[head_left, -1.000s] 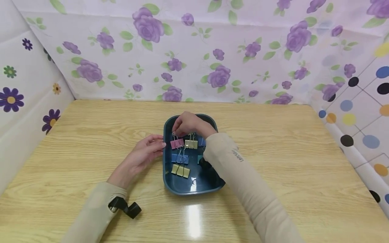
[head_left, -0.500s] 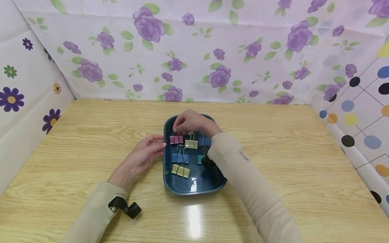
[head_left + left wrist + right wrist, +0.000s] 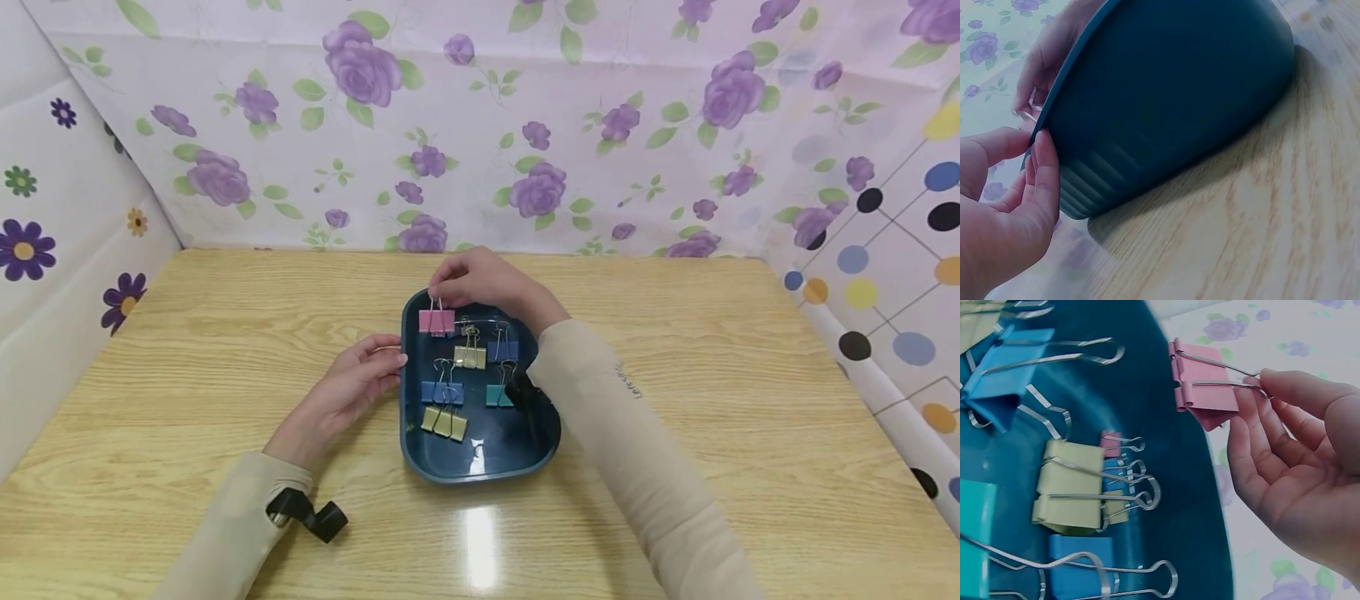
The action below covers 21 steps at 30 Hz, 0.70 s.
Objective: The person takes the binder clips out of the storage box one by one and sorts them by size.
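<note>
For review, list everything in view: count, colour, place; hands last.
Tray: one, dark teal, centre.
Big pink clip: one, pink, held, tray's far left.
Big yellow clips: two, yellow, tray's middle and near left.
Big blue clips: two, blue, tray's left and right.
Teal clip: one, teal, tray's right.
Small clips: at least three; pink, blue, yellow; tray's far end.
Table: one, tan, under tray.
Sheets: three, patterned white, behind and beside.
Bands: two, black, at wrists.
Sleeves: two, beige, arms.
Left hand: one, bare, pinching tray rim.
Right hand: one, bare, holding pink clip.
</note>
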Available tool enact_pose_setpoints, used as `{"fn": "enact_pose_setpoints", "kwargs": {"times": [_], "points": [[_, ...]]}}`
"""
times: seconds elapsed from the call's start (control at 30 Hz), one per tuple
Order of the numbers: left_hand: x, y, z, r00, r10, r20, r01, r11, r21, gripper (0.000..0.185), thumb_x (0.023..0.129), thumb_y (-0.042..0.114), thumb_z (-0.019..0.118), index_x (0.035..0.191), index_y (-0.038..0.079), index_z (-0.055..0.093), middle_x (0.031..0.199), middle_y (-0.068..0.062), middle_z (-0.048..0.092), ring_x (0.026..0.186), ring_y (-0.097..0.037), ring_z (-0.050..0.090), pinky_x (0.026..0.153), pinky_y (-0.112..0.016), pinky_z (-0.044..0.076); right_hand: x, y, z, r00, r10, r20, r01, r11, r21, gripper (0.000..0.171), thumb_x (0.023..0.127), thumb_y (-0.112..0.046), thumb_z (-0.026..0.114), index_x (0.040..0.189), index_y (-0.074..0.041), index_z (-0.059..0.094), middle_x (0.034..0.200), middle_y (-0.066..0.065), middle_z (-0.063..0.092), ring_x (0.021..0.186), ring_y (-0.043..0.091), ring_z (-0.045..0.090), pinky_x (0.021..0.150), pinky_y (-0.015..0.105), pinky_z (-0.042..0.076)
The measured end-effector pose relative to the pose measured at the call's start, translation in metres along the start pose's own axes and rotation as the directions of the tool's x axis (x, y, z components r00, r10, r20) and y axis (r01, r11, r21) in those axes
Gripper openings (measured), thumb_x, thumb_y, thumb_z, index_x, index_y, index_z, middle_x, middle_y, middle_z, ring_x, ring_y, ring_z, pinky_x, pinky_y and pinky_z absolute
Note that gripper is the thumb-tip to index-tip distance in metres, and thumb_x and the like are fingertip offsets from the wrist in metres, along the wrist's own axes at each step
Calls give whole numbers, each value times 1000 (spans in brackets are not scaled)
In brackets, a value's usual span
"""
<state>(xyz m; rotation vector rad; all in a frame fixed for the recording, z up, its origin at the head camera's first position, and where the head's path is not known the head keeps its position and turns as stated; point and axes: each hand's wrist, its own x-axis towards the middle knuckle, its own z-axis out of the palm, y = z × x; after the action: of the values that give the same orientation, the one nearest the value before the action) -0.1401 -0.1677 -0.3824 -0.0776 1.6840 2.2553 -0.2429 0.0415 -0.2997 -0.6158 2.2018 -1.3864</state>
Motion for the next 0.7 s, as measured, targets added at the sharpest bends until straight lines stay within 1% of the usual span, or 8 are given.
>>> {"fn": "enact_pose_setpoints", "kwargs": {"times": [0.17,0.3,0.43,0.57,0.7], "points": [[0,1,0,1000,3,-3,-3,1000,7,27,95,-3,54,120,0,43,99,-6,61,83,-12,59,75,-22,51,-10,-8,-7,999,-45,-22,45,998,34,15,92,-13,66,101,-1,68,95,12,64,90,24,64,83,31,53],[1,2,2,1000,2,-1,-2,1000,9,28,95,-2,54,121,-1,43,99,-6,61,83,-12,59,75,-22,51,-20,-10,-14,997,-66,-33,66,998,16,17,93,-15,66,102,0,68,94,12,64,90,24,64,85,32,53],[2,2,3,1000,6,7,-6,1000,7,27,96,-3,54,120,-2,43,98,-5,61,82,-11,59,75,-22,51,-34,-9,-19,995,-73,-62,72,997,-16,19,93,-15,66,103,1,69,95,15,65,90,23,65,88,37,52],[3,0,3,1000,11,19,-11,1000,-11,25,95,-4,53,119,-1,43,96,-5,62,82,-11,60,74,-22,51,-48,-6,-21,994,-66,-92,63,997,-43,16,93,-16,66,100,-3,70,93,13,68,88,22,65,85,36,53],[1,-1,1,1000,17,21,-16,999,-49,22,95,-5,53,115,1,45,92,-4,63,81,-12,60,72,-21,51,-61,-2,-18,989,-88,-116,86,996,-23,12,93,-15,66,98,-5,70,91,10,68,85,22,66,81,34,54]]}}
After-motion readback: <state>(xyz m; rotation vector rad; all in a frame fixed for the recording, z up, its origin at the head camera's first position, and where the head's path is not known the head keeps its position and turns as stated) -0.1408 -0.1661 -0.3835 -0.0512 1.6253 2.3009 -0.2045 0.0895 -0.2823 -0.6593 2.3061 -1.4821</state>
